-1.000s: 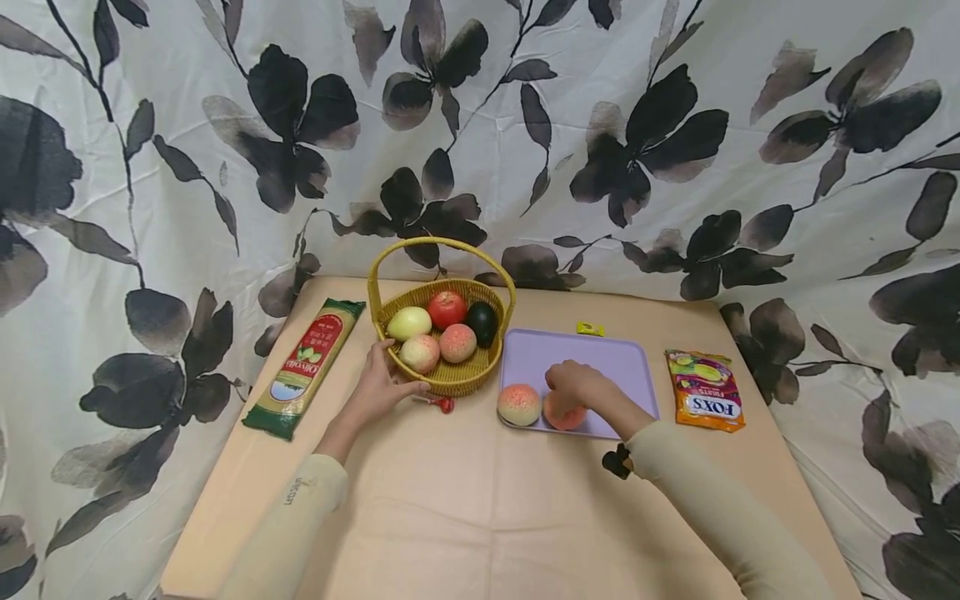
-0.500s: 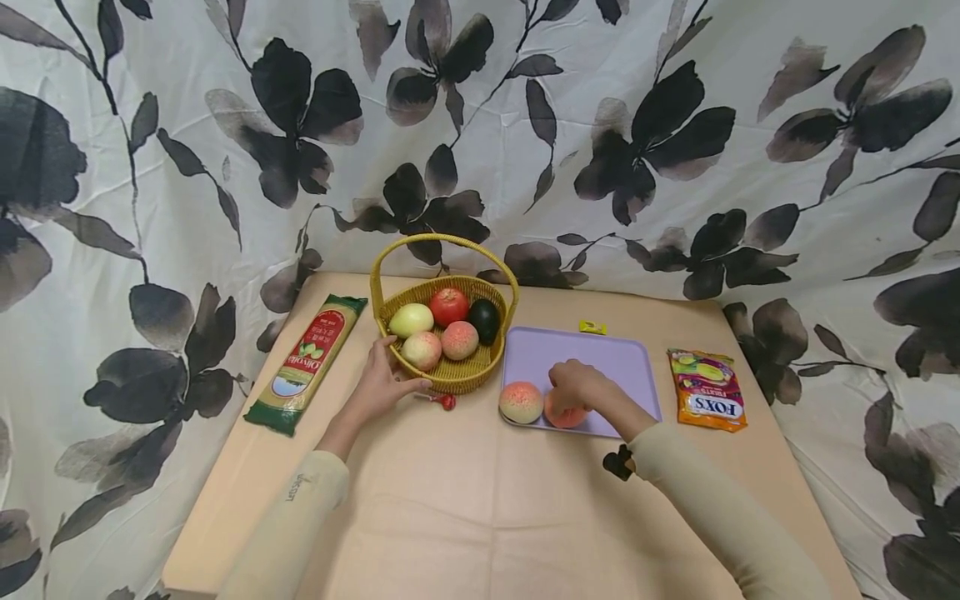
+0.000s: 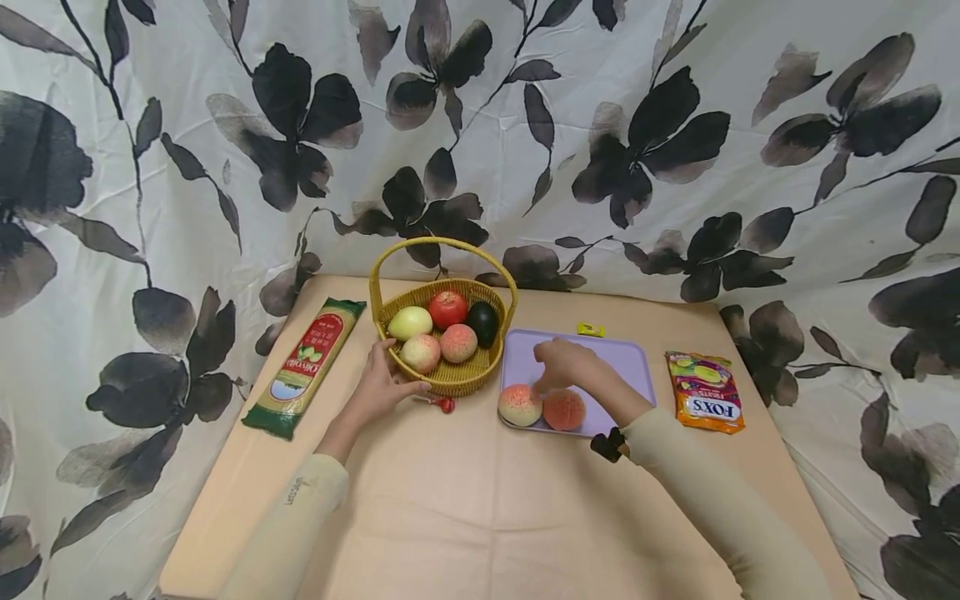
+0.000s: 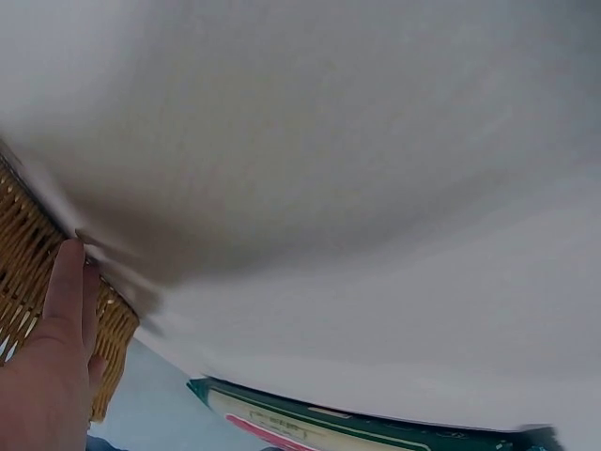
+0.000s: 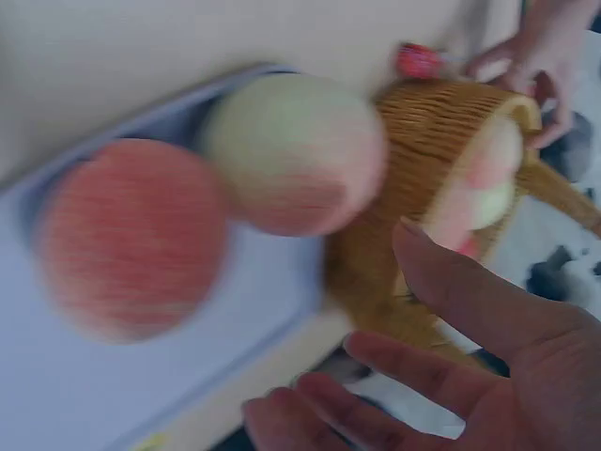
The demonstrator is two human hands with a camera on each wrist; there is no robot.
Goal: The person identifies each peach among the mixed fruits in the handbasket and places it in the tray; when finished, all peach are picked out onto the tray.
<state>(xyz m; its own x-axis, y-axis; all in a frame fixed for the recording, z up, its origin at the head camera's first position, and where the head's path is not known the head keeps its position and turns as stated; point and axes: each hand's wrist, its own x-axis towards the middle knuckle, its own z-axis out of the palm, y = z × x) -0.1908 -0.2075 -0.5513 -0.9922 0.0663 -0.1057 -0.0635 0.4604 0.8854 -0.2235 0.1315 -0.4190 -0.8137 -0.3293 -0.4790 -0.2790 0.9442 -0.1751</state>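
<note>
My left hand (image 3: 377, 387) rests against the left side of a yellow wicker basket (image 3: 459, 385), fingers extended along the weave in the left wrist view. Inside the basket are two peaches (image 3: 457, 342), a red fruit (image 3: 447, 309), a pale yellow fruit (image 3: 409, 323) and a dark avocado-like fruit (image 3: 482, 323). Two more peaches sit side by side on a lilac tray (image 3: 630, 375): a paler one (image 3: 520, 405) and a redder one (image 3: 564, 410). Just above them hovers my right hand (image 3: 570, 367), holding nothing; its fingers and thumb (image 5: 451, 282) are spread apart in the right wrist view.
Left of the basket lies a long green-and-gold food packet (image 3: 307, 367). A small red lollipop-like item (image 3: 447, 405) is by the left thumb. Behind the tray is a yellow wrapped sweet (image 3: 591, 330); right of it, a Fox's candy bag (image 3: 705, 392). A floral cloth hangs behind the table.
The right hand has let go of the redder peach and lifted up and slightly left, leaving it on the tray beside the paler one. The left hand stays at the basket.
</note>
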